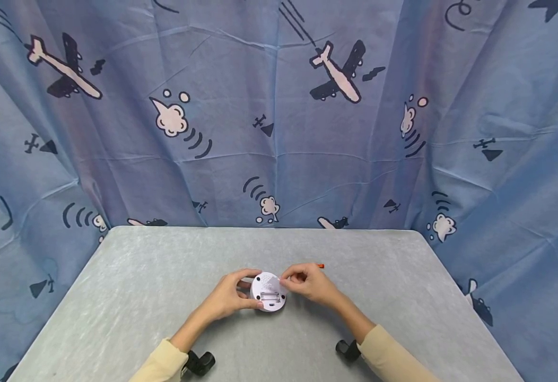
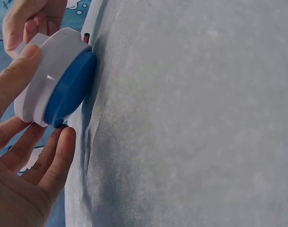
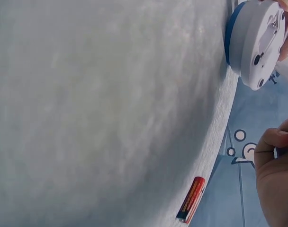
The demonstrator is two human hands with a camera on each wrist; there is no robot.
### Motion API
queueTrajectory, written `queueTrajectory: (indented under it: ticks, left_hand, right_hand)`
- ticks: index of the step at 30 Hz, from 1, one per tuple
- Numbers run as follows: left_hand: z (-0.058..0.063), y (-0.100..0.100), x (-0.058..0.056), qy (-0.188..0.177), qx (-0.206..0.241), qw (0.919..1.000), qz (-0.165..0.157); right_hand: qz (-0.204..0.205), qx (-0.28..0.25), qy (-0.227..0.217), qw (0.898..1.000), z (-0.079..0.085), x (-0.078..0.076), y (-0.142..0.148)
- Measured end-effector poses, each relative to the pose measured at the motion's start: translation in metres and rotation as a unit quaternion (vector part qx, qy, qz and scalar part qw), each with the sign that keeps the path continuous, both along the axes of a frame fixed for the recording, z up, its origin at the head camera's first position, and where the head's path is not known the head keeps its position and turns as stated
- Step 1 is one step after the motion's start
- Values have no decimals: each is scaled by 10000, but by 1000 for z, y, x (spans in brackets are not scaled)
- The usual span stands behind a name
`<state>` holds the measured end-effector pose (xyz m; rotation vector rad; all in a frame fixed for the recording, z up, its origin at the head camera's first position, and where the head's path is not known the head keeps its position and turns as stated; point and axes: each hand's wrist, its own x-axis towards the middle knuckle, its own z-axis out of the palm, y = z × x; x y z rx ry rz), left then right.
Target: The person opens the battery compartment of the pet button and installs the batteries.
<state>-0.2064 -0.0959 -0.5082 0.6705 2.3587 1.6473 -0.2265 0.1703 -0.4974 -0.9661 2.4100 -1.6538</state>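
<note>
My left hand [image 1: 233, 292] grips a round white device [image 1: 262, 305] by its edge, thumb on one side and fingers on the other. Its underside faces up in the head view, showing an uncovered battery compartment [image 1: 270, 297], speaker holes and dark round feet. A blue face [image 2: 72, 87] makes up the opposite side, turned toward the table. At the device's far-right rim, my right hand [image 1: 310, 282] pinches a small white cover [image 3: 287, 70] between thumb and fingertips. A red and black battery [image 3: 191, 200] lies on the table beyond the right hand.
The table [image 1: 164, 254] has a pale grey covering. Behind it and along the sides hangs a blue curtain [image 1: 231, 132] printed with planes and clouds. Black wrist mounts [image 1: 348, 350] sit near both sleeve cuffs.
</note>
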Motion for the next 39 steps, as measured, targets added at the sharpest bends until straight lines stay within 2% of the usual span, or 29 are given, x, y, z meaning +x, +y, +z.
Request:
queueTrajectory:
  ticks: [5,13,19,22,29,39]
  left_hand:
    - [0,0,0,36,-20,10000,-4]
    - [0,2,0,-21,100,9999,18]
    - [1,2,0,-55,-73,10000,21]
    - [1,2,0,-49,-86,10000,0]
    - [0,1,2,-16,-55,10000,-12]
    - [1,0,3,-117,118,9999,15]
  right_hand:
    - [-200,20,-12,9998,0,0,9]
    - [-362,190,-126,9991,34,16,28]
    - [-619,391,-157,9972,36,16,49]
    - [-712,427,-194,9964,32,14,61]
    - [-783,604,43,9951,8,4,89]
    - [-579,622,235,9961,9,6,109]
